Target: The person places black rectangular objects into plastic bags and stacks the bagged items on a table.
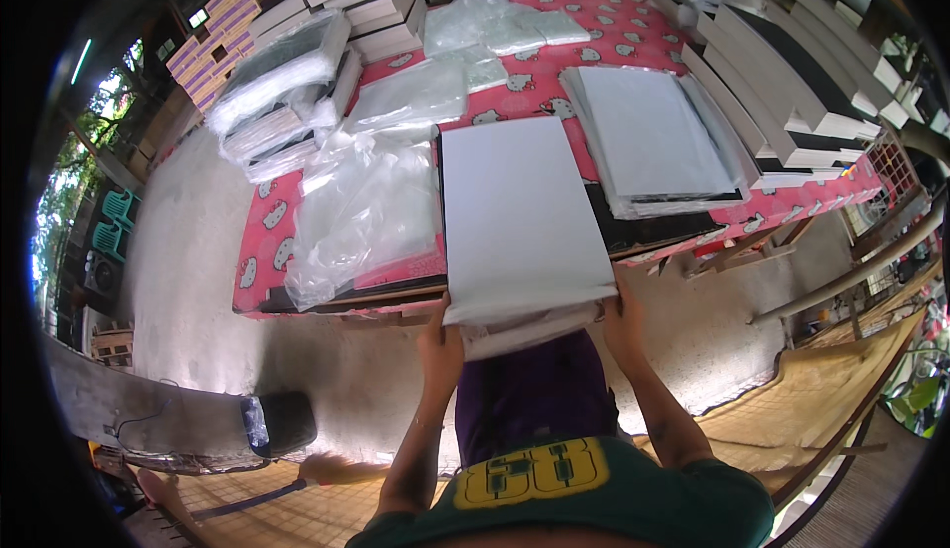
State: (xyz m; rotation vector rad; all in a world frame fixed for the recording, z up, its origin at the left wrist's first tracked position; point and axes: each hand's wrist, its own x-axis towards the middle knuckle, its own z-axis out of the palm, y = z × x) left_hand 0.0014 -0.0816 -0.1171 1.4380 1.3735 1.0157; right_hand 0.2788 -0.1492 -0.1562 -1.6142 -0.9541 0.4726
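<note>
Currently, in the head view, grips a white panel (524,206) by its two near corners, with the left hand (438,345) at the left one and the right hand (623,322) at the right one, fingers of both closed on the edges. Holds it with the far part over the pink patterned table (628,38) and the near end jutting past the table's near edge, toward the body; cannot tell whether it bears on the table. Has crumpled clear plastic (529,332) bunched along that near end, between the hands. Has loose, rumpled clear bags (366,206) just left of the panel, with flatter bags (414,91) farther off. Has, to the right, a pile of plastic-covered white panels (648,132), and beyond it stacked thick blocks (762,78) with pale sides and dark tops. Has on the far left a plastic-wrapped stack (282,83) near more pale-sided blocks (381,8). Shows on the left, well apart, green chairs (114,221) and, nearer, a broom (341,470).
</note>
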